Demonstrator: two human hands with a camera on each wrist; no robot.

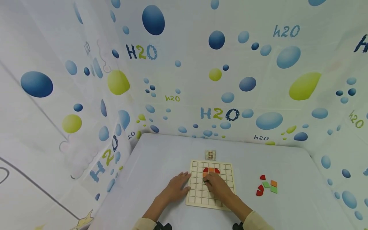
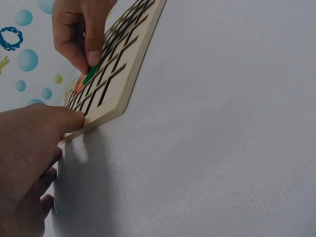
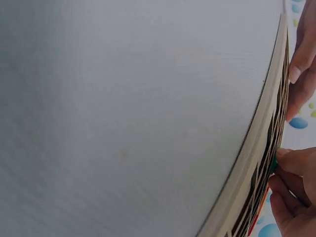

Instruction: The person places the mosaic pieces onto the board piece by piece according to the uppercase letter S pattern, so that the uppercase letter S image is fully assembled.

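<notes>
A square wooden grid board (image 1: 196, 193) lies on the white table. My left hand (image 1: 174, 187) rests along its left edge, fingers extended and thumb at the rim. With thumb and fingertips, my right hand (image 1: 218, 186) pinches a small green piece (image 2: 90, 75) right at the grid, near the middle of the board. Just beyond those fingers, red quarter-round pieces (image 1: 217, 171) flank an orange square (image 1: 211, 170), with more orange below. The right hand partly covers the green piece and the cells around it.
A small patterned card (image 1: 210, 155) showing an S- or 5-like figure lies behind the board. To the right are loose red pieces (image 1: 263, 177), green squares (image 1: 274, 189) and an orange square (image 1: 274, 183). A printed curtain (image 1: 189, 80) hangs behind the white table (image 1: 161, 150).
</notes>
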